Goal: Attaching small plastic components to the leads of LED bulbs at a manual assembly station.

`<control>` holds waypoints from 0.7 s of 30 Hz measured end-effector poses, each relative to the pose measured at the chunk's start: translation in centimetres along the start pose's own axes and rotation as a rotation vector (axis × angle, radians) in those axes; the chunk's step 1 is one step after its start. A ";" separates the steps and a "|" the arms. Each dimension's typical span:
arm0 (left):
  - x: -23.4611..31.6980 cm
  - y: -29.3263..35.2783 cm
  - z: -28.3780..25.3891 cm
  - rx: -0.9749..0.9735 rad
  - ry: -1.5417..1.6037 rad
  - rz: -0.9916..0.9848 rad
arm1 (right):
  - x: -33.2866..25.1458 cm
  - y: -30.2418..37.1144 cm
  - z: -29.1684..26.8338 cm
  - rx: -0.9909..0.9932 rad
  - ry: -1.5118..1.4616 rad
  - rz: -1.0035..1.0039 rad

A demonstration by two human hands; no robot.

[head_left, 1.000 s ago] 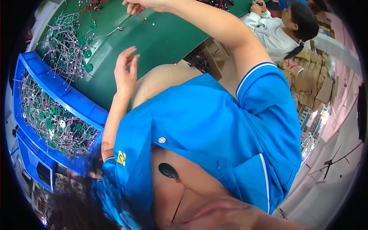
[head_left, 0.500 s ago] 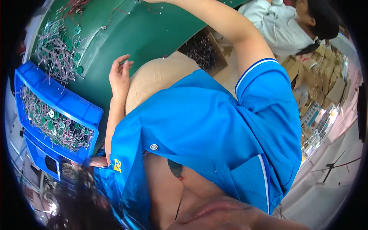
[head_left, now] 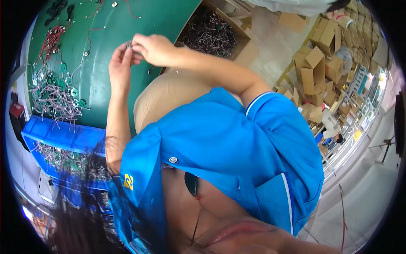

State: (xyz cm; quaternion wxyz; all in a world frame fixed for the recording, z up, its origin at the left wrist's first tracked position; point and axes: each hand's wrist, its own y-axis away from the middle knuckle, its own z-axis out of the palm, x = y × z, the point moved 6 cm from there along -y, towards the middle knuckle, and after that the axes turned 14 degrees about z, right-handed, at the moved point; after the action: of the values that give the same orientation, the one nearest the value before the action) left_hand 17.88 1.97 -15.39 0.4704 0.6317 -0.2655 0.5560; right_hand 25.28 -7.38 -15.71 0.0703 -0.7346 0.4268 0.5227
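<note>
Over the green worktop (head_left: 95,72), my left hand (head_left: 120,67) and my right hand (head_left: 155,50) meet, fingertip to fingertip. My left thumb and fingers pinch a small round part (head_left: 129,45), mostly covered by the fingers. The right fingers are closed right beside it; what they hold, if anything, is hidden. A small disc with a red and pale wire (head_left: 86,53) lies left of my left hand. Farther left spreads a pile of green discs with pale wires (head_left: 55,97), with a bunch of red wires (head_left: 51,42) beyond it.
A blue bin (head_left: 63,132) filled with wired discs stands at the left, by my left forearm. Beyond the worktop's right edge, a cardboard box (head_left: 242,44) holds many dark wired parts. Open cartons (head_left: 314,70) stand on the floor at the right.
My right hand has come back from the far side of the worktop to my left hand. The left hand has risen slightly, its fingers now closed on a small round part.
</note>
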 end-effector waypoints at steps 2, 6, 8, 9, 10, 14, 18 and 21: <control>-1.9 1.8 0.2 -0.016 0.050 -0.166 | 0.4 2.6 0.5 -0.016 0.066 0.045; -4.8 2.9 0.7 -0.127 -0.094 -0.194 | 3.5 5.5 2.5 -0.075 0.028 0.145; -4.9 1.4 0.7 -0.026 -0.127 0.008 | 3.4 6.5 0.1 0.296 -0.033 -0.114; -4.9 0.6 0.5 0.035 -0.195 0.087 | 5.3 6.9 0.0 0.352 -0.070 -0.063; -5.6 -0.3 0.3 0.028 -0.201 0.086 | 6.4 7.3 -0.4 0.358 -0.076 -0.059; -7.3 -2.8 -1.0 0.188 -0.509 0.343 | 19.9 9.5 -0.3 0.515 -0.627 0.581; -6.0 -2.2 1.2 0.053 -1.050 0.725 | 36.6 10.4 2.0 0.623 -0.742 0.973; -7.9 -1.4 -0.9 0.114 -0.933 0.583 | 49.7 10.1 2.9 0.800 -0.569 0.997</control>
State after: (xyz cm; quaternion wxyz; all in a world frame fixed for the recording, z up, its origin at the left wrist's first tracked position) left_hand 16.77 1.87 -23.35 0.0945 0.7359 -0.5790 0.3379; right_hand 20.54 -39.60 -54.68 0.1960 -0.2035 0.8377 0.4673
